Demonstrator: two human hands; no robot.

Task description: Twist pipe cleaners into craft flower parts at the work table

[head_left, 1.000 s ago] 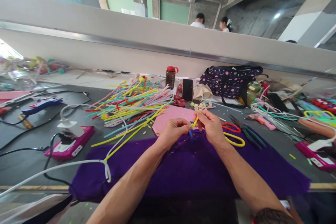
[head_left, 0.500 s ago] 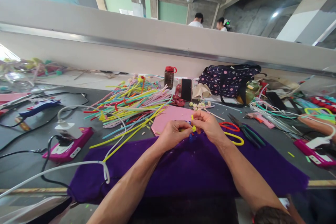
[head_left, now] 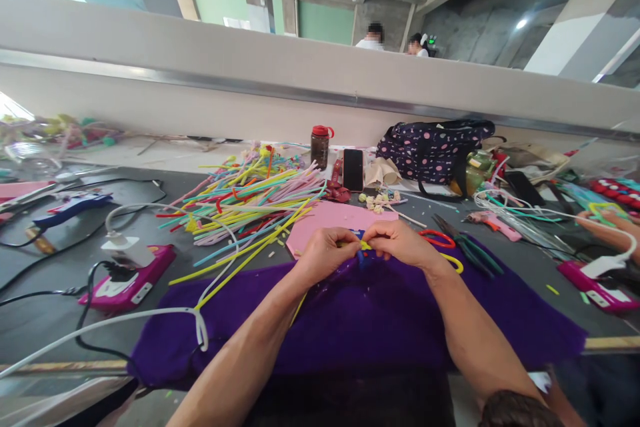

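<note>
My left hand [head_left: 327,255] and my right hand [head_left: 397,241] meet over the purple cloth [head_left: 370,320], fingertips pinched closely together. Between them is a yellow pipe cleaner [head_left: 367,245], bent into a small shape and gripped from both sides. A thin yellow length [head_left: 299,310] shows below my left wrist. Small blue parts [head_left: 361,259] hang just under the fingertips; how they join the yellow one is hidden. Behind my hands lies a pink sheet [head_left: 330,217]. To the right of my right hand are a red loop [head_left: 437,238] and dark-green-handled pliers [head_left: 480,255].
A pile of coloured pipe cleaners [head_left: 255,197] spreads at left. Power strips stand left [head_left: 133,280] and right [head_left: 600,287], with cables. Behind are a bottle [head_left: 320,148], a phone [head_left: 353,170] and a patterned bag [head_left: 425,155]. Another person's hand [head_left: 607,227] is at far right.
My right hand has turned flatter and lower, its fingertips now pinching the yellow piece beside my left fingertips. A yellow length has come into view below my left wrist.
</note>
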